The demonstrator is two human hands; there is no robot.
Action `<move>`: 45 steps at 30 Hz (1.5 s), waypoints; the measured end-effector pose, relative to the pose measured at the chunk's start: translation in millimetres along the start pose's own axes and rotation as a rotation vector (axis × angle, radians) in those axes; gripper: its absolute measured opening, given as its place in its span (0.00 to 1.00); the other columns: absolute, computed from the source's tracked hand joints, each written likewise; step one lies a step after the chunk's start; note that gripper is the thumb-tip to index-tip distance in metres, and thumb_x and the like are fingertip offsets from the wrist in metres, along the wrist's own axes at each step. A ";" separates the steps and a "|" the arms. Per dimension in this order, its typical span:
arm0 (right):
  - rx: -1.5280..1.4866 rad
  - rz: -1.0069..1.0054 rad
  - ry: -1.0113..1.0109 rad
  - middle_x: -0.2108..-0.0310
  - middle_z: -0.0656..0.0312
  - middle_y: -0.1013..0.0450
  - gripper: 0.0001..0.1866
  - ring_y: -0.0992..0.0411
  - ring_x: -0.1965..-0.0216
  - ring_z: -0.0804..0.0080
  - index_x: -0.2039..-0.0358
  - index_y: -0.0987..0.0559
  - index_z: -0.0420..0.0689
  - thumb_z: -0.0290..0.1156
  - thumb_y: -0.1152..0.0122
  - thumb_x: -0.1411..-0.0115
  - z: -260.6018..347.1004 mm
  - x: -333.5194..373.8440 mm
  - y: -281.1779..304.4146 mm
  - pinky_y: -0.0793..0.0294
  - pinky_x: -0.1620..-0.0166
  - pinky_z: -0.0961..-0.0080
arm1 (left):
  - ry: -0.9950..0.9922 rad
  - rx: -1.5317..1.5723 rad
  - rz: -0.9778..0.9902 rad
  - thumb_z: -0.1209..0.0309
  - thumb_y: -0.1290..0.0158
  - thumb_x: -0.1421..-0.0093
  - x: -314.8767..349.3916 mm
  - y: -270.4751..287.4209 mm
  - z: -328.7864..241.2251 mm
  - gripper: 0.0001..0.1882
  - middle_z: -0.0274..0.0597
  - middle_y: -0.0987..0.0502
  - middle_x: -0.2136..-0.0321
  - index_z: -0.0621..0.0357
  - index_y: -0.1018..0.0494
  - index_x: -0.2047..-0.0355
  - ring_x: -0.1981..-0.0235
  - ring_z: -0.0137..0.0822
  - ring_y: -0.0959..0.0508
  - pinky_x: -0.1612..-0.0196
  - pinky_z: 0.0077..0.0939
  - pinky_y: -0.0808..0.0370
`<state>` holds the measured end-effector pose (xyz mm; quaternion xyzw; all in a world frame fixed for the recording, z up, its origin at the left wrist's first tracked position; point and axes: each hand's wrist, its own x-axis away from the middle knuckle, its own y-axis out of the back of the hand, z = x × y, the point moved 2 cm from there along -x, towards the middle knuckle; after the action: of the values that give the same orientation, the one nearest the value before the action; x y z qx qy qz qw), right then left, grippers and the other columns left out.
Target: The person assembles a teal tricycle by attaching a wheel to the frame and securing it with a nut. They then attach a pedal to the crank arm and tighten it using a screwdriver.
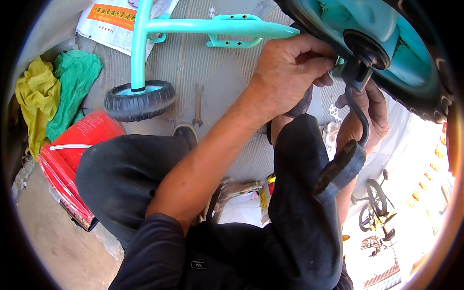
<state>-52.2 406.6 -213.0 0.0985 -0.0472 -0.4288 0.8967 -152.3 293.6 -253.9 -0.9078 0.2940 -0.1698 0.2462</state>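
At the upper right is a turquoise wheel (411, 63) with a black tyre and a black hub. A black bracket (356, 75) sits at the hub, and a bent pedal crank (356, 116) runs down from it to a black pedal (340, 169). My left hand (290, 67) is closed in a pinch beside the bracket; a small shiny piece shows by the fingertips, too hidden to name. Partly behind the crank, my right hand (373, 116) has its thumb and fingers closed around the crank's upper end, just below the bracket.
A turquoise tricycle frame (193, 25) with a small wheel (139, 101) lies ahead. A wrench (198, 105) lies on the tiled floor. At left are a red container (79, 150) and yellow (38, 99) and green bags (72, 89). A small bicycle (374, 203) stands at right.
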 end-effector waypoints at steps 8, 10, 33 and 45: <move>-0.065 -0.047 -0.012 0.71 0.59 0.24 0.08 0.29 0.72 0.76 0.66 0.19 0.38 0.26 0.33 0.46 -0.4 -1.6 -0.8 0.27 0.72 0.80 | 0.038 0.004 -0.051 0.79 0.47 0.41 1.0 0.4 1.7 0.09 0.44 0.21 0.71 0.68 0.25 0.60 0.73 0.31 0.20 0.69 0.21 0.21; -0.075 -0.050 -0.005 0.71 0.58 0.24 0.09 0.29 0.73 0.75 0.66 0.19 0.37 0.26 0.32 0.46 -2.4 -2.4 -0.4 0.28 0.73 0.80 | 0.040 0.019 -0.053 0.79 0.46 0.41 0.7 -0.3 0.8 0.08 0.43 0.21 0.71 0.68 0.25 0.61 0.73 0.31 0.20 0.69 0.21 0.22; -0.188 -0.018 -0.011 0.72 0.53 0.25 0.09 0.28 0.77 0.69 0.66 0.22 0.34 0.25 0.34 0.46 -6.1 -0.4 -3.4 0.29 0.75 0.78 | -0.019 -0.121 -0.028 0.80 0.45 0.42 2.0 -3.7 -9.9 0.07 0.42 0.20 0.72 0.68 0.24 0.63 0.73 0.30 0.20 0.69 0.20 0.22; -0.210 0.029 0.003 0.72 0.55 0.25 0.08 0.28 0.75 0.74 0.66 0.23 0.33 0.25 0.36 0.43 -5.7 -0.2 -2.8 0.28 0.74 0.79 | -0.060 -0.194 0.002 0.81 0.47 0.42 1.5 -4.7 -10.7 0.07 0.43 0.20 0.72 0.69 0.24 0.63 0.73 0.30 0.20 0.67 0.21 0.22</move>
<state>-53.5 405.8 -219.1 0.0039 -0.0022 -0.4183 0.9083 -153.9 292.2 -242.3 -0.9317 0.3026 -0.1132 0.1659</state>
